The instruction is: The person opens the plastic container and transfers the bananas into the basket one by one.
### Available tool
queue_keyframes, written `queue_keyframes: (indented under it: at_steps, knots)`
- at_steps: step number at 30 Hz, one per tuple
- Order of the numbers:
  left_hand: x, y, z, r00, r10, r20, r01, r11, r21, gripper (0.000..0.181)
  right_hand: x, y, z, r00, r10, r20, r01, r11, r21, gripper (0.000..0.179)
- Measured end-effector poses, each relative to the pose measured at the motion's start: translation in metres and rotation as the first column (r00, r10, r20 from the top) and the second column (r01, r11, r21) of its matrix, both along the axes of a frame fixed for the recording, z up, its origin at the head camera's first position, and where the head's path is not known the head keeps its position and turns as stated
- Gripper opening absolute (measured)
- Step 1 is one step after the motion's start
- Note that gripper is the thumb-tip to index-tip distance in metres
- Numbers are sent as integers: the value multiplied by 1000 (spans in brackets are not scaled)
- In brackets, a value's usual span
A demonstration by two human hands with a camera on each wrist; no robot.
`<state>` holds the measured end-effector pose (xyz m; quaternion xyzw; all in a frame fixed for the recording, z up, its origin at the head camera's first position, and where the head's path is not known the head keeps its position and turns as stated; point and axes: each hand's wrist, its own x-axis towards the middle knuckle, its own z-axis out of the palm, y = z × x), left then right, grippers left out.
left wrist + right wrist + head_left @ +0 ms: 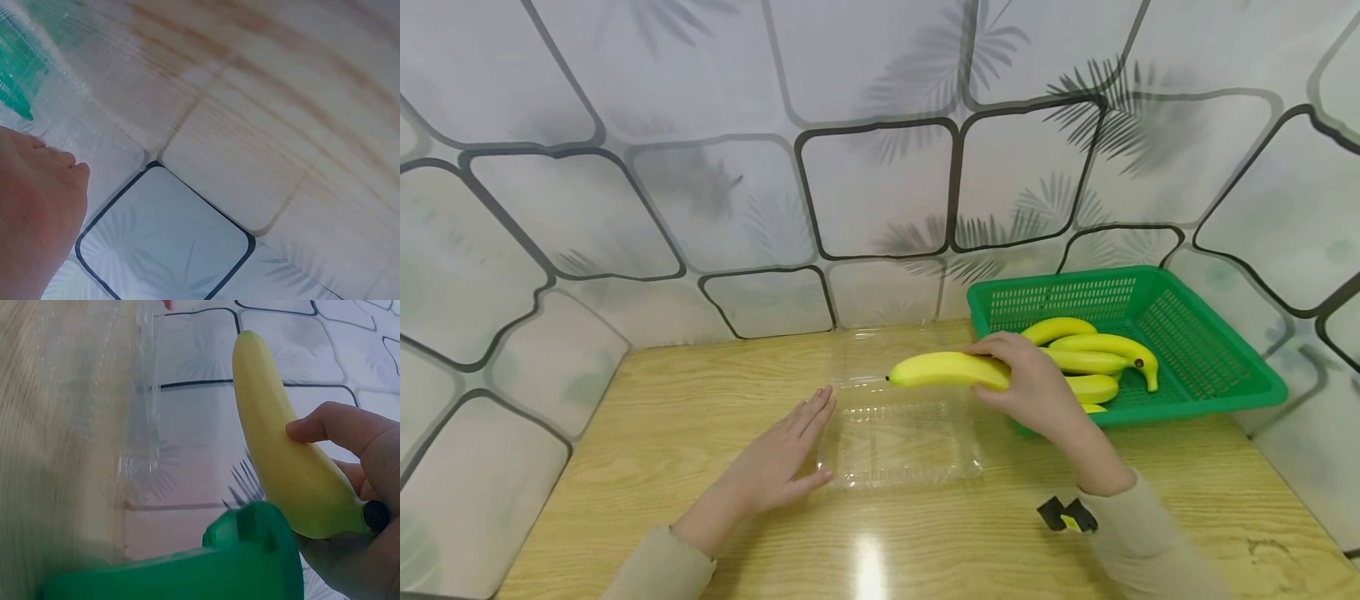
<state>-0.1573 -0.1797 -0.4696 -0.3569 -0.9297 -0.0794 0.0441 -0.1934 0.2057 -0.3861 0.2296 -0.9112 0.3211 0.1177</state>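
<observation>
A yellow banana (946, 369) is held level in my right hand (1037, 387), above the right part of a clear plastic clamshell box (898, 442). In the right wrist view, thumb and fingers grip the banana (269, 425) near its dark-ended stem. The clear box lies on the table with its lid folded back toward the wall. At the box's left side my left hand (775, 462) rests with fingers straight, holding nothing. Several more bananas (1093, 362) lie in a green plastic basket (1217, 358) to the right.
A wooden table (700, 417) carries everything, with a patterned wall (880, 192) right behind it. On the table near my right sleeve lies a small black object with a yellow patch (1067, 515). The basket's near rim stands close to my right wrist.
</observation>
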Motion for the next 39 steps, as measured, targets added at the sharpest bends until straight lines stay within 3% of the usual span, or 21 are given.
queue_keyframes:
  at_steps: [28, 39]
  knots:
    - [0, 0, -1, 1000, 0, -4, 0, 1000, 5, 96, 1, 54, 2, 989, -130, -69, 129, 991, -20, 42]
    - [0, 0, -1, 1000, 8, 9, -8, 1000, 8, 96, 0, 76, -1, 984, -175, -39, 175, 985, -8, 44]
